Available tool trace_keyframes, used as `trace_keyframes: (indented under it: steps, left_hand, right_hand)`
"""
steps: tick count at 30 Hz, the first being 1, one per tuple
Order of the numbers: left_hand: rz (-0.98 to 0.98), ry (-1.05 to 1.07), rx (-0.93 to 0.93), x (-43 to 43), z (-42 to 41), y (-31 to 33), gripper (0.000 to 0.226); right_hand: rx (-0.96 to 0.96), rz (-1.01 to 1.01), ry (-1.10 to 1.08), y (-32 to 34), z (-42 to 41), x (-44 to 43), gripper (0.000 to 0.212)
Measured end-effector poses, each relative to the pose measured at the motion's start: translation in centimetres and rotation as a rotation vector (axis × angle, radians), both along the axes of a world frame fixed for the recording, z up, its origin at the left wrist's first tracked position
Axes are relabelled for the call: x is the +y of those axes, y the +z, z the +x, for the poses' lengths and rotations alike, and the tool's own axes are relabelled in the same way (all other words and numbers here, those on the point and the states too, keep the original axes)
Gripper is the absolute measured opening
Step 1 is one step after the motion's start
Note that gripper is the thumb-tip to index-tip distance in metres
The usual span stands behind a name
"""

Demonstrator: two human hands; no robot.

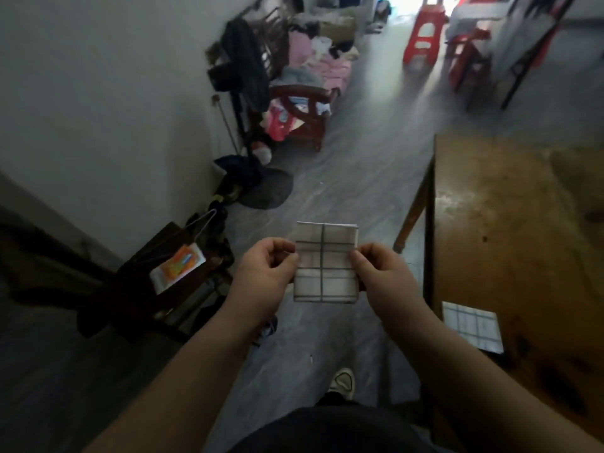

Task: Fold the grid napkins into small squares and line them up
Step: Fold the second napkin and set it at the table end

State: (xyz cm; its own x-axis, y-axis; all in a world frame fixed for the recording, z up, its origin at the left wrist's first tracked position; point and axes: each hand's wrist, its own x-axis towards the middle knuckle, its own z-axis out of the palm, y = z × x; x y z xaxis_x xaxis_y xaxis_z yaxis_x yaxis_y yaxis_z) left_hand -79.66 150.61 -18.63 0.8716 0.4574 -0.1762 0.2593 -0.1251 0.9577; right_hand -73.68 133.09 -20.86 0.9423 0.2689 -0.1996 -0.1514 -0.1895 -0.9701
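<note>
A folded white napkin with dark grid lines [325, 263] hangs in the air in front of me, above the floor and left of the table. My left hand [264, 273] pinches its left edge and my right hand [379, 273] pinches its right edge. The napkin forms a small upright rectangle, its folded edge on top. A second folded grid napkin [472, 325] lies flat on the brown wooden table [510, 230], close to the table's left edge.
The table fills the right side. A dark wooden chair [163, 273] with an orange-and-white packet [178, 268] stands at the left. A standing fan [251, 132], a cluttered wooden bench [304, 93] and red stools [425, 31] are farther back. My shoe [343, 382] is on the grey floor.
</note>
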Motion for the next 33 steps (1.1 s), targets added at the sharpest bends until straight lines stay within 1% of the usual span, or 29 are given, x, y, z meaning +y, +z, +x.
trace_keyframes:
  steps: [3, 7, 12, 15, 19, 22, 25, 28, 33]
  left_hand:
    - [0.02, -0.116, -0.011, -1.5, 7.5, 0.3, 0.018]
    - [0.046, -0.317, 0.0, -5.5, 16.0, 0.4, 0.015]
    - [0.087, -0.624, 0.021, -12.5, 24.3, -0.7, 0.013]
    - [0.083, -0.808, 0.049, -17.1, 28.5, -2.0, 0.013]
    - [0.12, -1.052, 0.075, -22.7, 33.4, -4.2, 0.009]
    - [0.298, -1.28, 0.059, -26.0, 37.0, -6.0, 0.009]
    - [0.436, -1.517, 0.113, -28.6, 40.6, -8.3, 0.01]
    - [0.572, -1.691, 0.149, -30.5, 42.6, -11.3, 0.013]
    - [0.7, -1.869, 0.196, -32.1, 43.9, -16.6, 0.012]
  right_hand:
    - [0.006, 0.043, -0.104, 0.3, 5.4, -2.3, 0.013]
    - [0.027, 0.023, -0.266, 1.1, 9.8, -6.9, 0.016]
    - [0.051, 0.029, -0.595, 0.5, 12.3, -13.0, 0.017]
    - [0.09, 0.03, -0.781, -0.7, 13.1, -16.0, 0.012]
    - [0.146, -0.075, -0.998, -3.1, 14.3, -18.8, 0.006]
    - [0.221, -0.118, -1.158, -5.1, 15.3, -19.6, 0.011]
    - [0.352, -0.129, -1.368, -7.1, 16.8, -19.0, 0.017]
    - [0.475, -0.216, -1.54, -9.3, 18.3, -17.6, 0.012]
    - [0.678, -0.278, -1.535, -13.9, 20.4, -16.2, 0.007]
